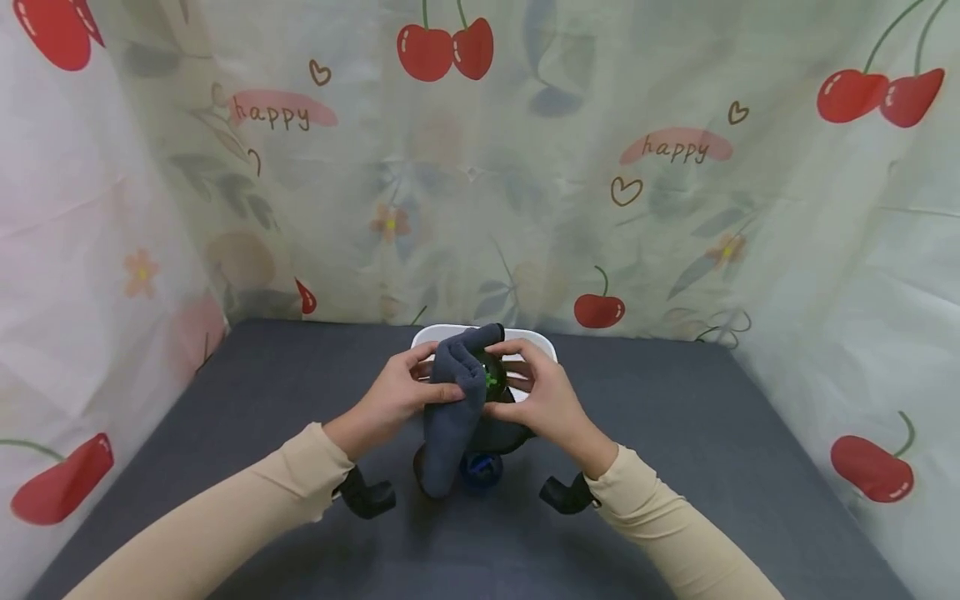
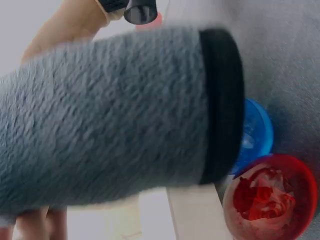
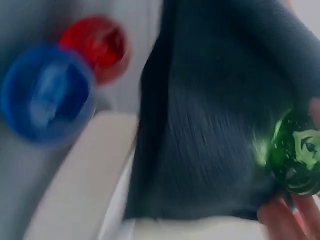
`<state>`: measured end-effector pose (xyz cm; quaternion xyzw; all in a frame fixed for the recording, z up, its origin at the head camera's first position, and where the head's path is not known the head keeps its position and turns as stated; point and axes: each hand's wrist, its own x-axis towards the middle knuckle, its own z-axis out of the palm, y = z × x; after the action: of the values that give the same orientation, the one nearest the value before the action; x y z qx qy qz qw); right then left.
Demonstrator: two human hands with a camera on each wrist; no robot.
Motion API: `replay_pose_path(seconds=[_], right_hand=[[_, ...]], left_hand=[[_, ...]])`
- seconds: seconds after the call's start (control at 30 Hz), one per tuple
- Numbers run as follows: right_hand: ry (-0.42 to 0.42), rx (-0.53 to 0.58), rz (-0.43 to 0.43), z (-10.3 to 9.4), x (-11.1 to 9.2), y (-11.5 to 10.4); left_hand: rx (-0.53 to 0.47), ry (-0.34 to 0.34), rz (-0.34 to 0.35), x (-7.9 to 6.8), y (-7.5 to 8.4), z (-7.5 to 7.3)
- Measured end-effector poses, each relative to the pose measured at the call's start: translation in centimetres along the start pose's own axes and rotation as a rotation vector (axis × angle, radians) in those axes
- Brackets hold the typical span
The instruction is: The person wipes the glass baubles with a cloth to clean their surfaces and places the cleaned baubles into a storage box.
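Observation:
In the head view, my left hand (image 1: 401, 392) grips a dark grey cloth (image 1: 448, 425), thumb on its near face, and the cloth hangs down in a fold. My right hand (image 1: 546, 396) holds a round green see-through ball (image 1: 492, 375) between thumb and fingers, against the cloth's right side. In the right wrist view, the green ball (image 3: 300, 150) shows a pale shape inside and lies close against the cloth (image 3: 215, 115). The cloth (image 2: 110, 120) fills much of the left wrist view and hides most of the left hand.
A white container (image 1: 536, 338) stands behind the hands, partly hidden by them. On the dark tabletop (image 1: 675, 433) below the cloth lie a see-through blue ball (image 1: 481, 469) and a red and clear one (image 2: 272, 200), side by side. Patterned curtains (image 1: 480, 167) enclose the back and sides.

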<state>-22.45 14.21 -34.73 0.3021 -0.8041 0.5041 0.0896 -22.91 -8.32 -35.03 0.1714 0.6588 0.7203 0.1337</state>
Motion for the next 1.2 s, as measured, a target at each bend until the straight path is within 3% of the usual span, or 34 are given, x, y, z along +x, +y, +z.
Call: replay_pose_path(seconds=[0.07,0.13,0.27,0.37,0.47,0.6,0.67,0.83,0.9,1.07,1.13,1.2], right_hand=[[0.020,-0.079,-0.030,0.0,0.0,0.1],[0.041,-0.079,-0.021,-0.2,-0.1,0.1],[0.036,0.159,0.086,-0.5,-0.1,0.1],[0.007,0.216,0.123,-0.5,-0.1,0.0],[-0.015,0.024,0.055,-0.5,-0.1,-0.1],[-0.003,-0.209,-0.058,-0.8,0.0,-0.3],[-0.007,-0.147,-0.042,-0.9,0.0,-0.1],[-0.010,0.220,0.046,-0.5,-0.1,0.4],[-0.008,0.198,0.009,-0.3,0.0,0.4],[0.037,-0.106,-0.138,-0.3,0.2,0.3],[0.037,-0.077,-0.129,-0.3,0.2,0.3],[0.023,0.063,-0.089,-0.2,0.1,0.3]], left_hand=[[0.012,0.004,0.014,0.0,-0.1,-0.1],[0.024,0.018,0.039,-0.1,-0.1,-0.2],[0.015,0.031,0.030,-0.1,0.3,-0.3],[0.001,0.005,-0.009,0.0,0.5,-0.2],[0.021,-0.014,-0.011,0.2,0.5,-0.1],[0.056,0.013,0.028,0.2,0.4,0.0],[0.048,0.032,0.042,0.1,0.5,-0.1],[-0.021,0.003,0.006,0.1,0.7,-0.1],[-0.025,-0.016,-0.006,0.1,0.8,0.0],[0.013,0.010,0.037,0.0,0.9,-0.2],[0.008,0.025,0.045,-0.1,1.0,-0.4],[-0.007,0.033,0.042,-0.1,1.0,-0.5]])
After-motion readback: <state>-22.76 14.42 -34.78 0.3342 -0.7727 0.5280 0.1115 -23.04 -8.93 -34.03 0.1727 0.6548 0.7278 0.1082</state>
